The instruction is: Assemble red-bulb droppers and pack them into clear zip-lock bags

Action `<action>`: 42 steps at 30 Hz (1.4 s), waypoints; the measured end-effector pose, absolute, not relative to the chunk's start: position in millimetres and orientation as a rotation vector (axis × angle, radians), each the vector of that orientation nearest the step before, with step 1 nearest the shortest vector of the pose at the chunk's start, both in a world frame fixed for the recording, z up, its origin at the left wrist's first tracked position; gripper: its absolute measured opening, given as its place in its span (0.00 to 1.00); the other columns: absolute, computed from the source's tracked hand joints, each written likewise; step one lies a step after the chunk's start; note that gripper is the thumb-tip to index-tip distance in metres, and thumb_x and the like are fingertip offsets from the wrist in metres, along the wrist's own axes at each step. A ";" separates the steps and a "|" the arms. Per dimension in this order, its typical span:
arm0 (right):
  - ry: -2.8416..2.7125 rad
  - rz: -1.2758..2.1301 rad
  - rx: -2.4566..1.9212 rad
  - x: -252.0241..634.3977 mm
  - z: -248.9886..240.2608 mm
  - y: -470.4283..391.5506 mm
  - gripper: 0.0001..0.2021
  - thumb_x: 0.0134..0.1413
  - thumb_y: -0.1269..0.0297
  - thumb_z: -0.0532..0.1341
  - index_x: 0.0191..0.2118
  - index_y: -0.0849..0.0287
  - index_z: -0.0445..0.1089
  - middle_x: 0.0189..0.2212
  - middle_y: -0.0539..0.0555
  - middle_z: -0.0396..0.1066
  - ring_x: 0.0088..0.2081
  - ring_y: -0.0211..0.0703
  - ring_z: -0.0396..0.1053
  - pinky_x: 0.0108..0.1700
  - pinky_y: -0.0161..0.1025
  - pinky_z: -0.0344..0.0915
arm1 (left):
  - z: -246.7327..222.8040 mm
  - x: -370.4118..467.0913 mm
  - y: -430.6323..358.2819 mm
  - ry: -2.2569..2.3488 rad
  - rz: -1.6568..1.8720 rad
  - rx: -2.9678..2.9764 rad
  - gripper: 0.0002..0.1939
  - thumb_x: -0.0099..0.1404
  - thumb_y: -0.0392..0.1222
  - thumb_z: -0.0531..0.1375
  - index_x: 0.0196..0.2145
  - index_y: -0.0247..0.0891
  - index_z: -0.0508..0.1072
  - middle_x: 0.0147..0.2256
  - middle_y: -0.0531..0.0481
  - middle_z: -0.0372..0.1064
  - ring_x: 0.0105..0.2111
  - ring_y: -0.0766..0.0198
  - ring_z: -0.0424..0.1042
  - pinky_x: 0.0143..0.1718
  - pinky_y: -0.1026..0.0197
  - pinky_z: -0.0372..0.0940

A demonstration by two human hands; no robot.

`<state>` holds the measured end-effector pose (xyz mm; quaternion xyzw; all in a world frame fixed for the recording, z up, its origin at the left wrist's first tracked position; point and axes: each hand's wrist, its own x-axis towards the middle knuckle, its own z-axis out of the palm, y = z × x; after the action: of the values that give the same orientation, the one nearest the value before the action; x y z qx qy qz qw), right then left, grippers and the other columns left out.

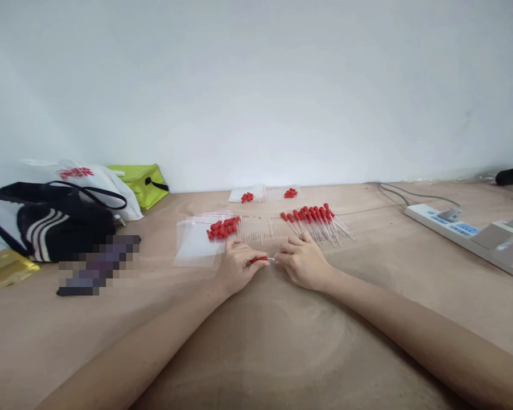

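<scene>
Bulb (259, 259): red, held between the two hands over the near side of the counter (256, 353); long axis runs left to right, almost level, one end facing the right hand.
Tube (272, 259): a short clear length shows in line with the bulb, on its right; the rest is hidden by the right hand.
Left hand (238, 265): thumb and forefinger pinching the bulb, other fingers curled beyond it; forearm slants in from the lower left.
Right hand (302, 263): fingers bent, tips pinching the tube, knuckles up; forearm slants in from the lower right.
Droppers (314, 219): beyond the right hand, red ends away, stems pointing nearer and rightward.
Loose tubes (255, 229): side by side, long axes near to far, between bulb pile (223, 228) and droppers.
</scene>
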<state>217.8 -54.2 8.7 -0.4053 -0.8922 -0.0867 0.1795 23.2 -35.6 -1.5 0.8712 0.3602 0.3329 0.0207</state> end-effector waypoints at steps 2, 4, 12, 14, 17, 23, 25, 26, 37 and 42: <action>-2.465 -0.229 -1.246 222.1 8.5 -49.4 0.12 0.53 0.66 0.50 0.29 0.57 0.71 0.29 0.54 0.69 0.34 0.42 0.59 0.35 0.40 0.42 | -0.3 20.1 -34.0 1.224 1.005 2.669 0.18 0.53 0.50 0.61 0.41 0.43 0.68 0.33 0.53 0.72 0.35 0.61 0.69 0.47 0.52 0.49; -2.264 -0.173 -1.460 230.1 7.9 -38.7 0.12 0.53 0.64 0.50 0.32 0.56 0.71 0.30 0.53 0.70 0.36 0.43 0.61 0.36 0.40 0.44 | 0.8 17.5 -32.8 1.360 0.974 2.618 0.34 0.47 0.54 0.64 0.50 0.42 0.60 0.41 0.48 0.69 0.41 0.55 0.66 0.46 0.51 0.51; -1.547 -0.058 -2.052 253.1 2.0 20.2 0.11 0.49 0.63 0.52 0.37 0.57 0.67 0.29 0.53 0.72 0.35 0.46 0.66 0.43 0.44 0.46 | 1.4 19.2 -34.0 1.421 0.755 2.675 0.16 0.56 0.44 0.58 0.43 0.41 0.64 0.39 0.50 0.68 0.41 0.58 0.65 0.44 0.53 0.52; -1.541 -0.058 -2.084 251.0 0.5 25.6 0.11 0.49 0.61 0.52 0.36 0.57 0.67 0.28 0.54 0.71 0.35 0.46 0.66 0.44 0.44 0.46 | 1.4 19.3 -34.0 1.425 0.745 2.670 0.12 0.57 0.43 0.58 0.40 0.40 0.66 0.39 0.50 0.68 0.41 0.58 0.65 0.43 0.53 0.52; -1.564 -0.055 -2.114 248.1 -0.4 27.7 0.11 0.48 0.59 0.52 0.33 0.58 0.67 0.28 0.54 0.71 0.35 0.46 0.66 0.45 0.46 0.45 | 1.8 18.6 -33.7 1.412 0.737 2.660 0.09 0.57 0.43 0.57 0.36 0.40 0.67 0.38 0.51 0.69 0.40 0.59 0.66 0.43 0.52 0.52; -1.619 -0.047 -2.151 249.8 0.5 26.2 0.14 0.48 0.55 0.52 0.30 0.60 0.68 0.27 0.55 0.70 0.36 0.48 0.66 0.44 0.45 0.45 | 0.7 18.4 -34.2 1.387 0.754 2.673 0.06 0.57 0.43 0.57 0.33 0.40 0.69 0.36 0.52 0.69 0.38 0.60 0.66 0.42 0.52 0.51; -1.629 -0.110 -2.101 247.0 1.8 23.7 0.15 0.49 0.55 0.51 0.31 0.59 0.68 0.28 0.56 0.70 0.38 0.48 0.65 0.44 0.45 0.45 | -0.5 18.6 -33.6 1.444 0.811 2.686 0.06 0.57 0.44 0.57 0.33 0.41 0.69 0.34 0.51 0.68 0.37 0.59 0.66 0.41 0.52 0.51; -1.649 -0.137 -2.066 243.8 2.6 22.1 0.15 0.49 0.54 0.50 0.31 0.59 0.68 0.29 0.56 0.70 0.38 0.48 0.65 0.44 0.46 0.44 | -1.0 18.4 -32.6 1.505 0.854 2.682 0.06 0.57 0.44 0.58 0.32 0.40 0.69 0.34 0.51 0.68 0.37 0.58 0.65 0.41 0.52 0.51; -1.811 0.034 -2.026 180.9 4.3 26.5 0.14 0.49 0.63 0.51 0.41 0.63 0.65 0.33 0.60 0.71 0.37 0.49 0.67 0.40 0.44 0.47 | 8.8 -10.8 -6.6 2.259 0.960 2.358 0.07 0.56 0.45 0.57 0.32 0.40 0.69 0.34 0.46 0.67 0.39 0.51 0.62 0.38 0.52 0.51; -1.801 0.061 -2.062 178.3 3.7 31.3 0.14 0.50 0.67 0.50 0.42 0.63 0.64 0.34 0.61 0.71 0.38 0.49 0.67 0.40 0.44 0.47 | 10.5 -12.8 -1.3 2.268 0.916 2.407 0.08 0.56 0.46 0.57 0.32 0.41 0.70 0.34 0.46 0.66 0.39 0.51 0.62 0.38 0.52 0.50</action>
<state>178.3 31.3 3.7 -0.7377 -0.6443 0.0217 0.2004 -12.8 -1.3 10.5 0.6941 0.6540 0.2641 -0.1443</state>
